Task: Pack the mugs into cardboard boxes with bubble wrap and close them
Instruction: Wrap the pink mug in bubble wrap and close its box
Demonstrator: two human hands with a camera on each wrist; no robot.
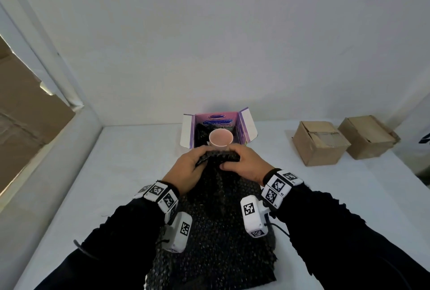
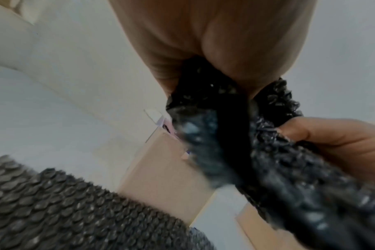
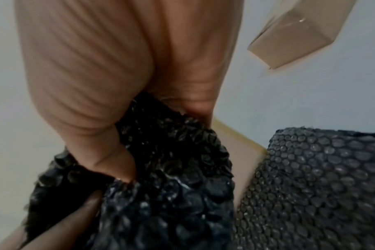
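Hands point(image 1: 217, 165) hiding wrapped mug's point(image 1: 220, 139) base

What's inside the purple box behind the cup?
Inside the purple box lies dark bubble wrap. The pink mug in front covers the rest, so anything beneath cannot be seen.

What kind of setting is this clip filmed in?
Probably a makeshift packing station: a white-covered table against a bare wall, closed cardboard boxes, and black bubble wrap gripped by both hands round a mug.
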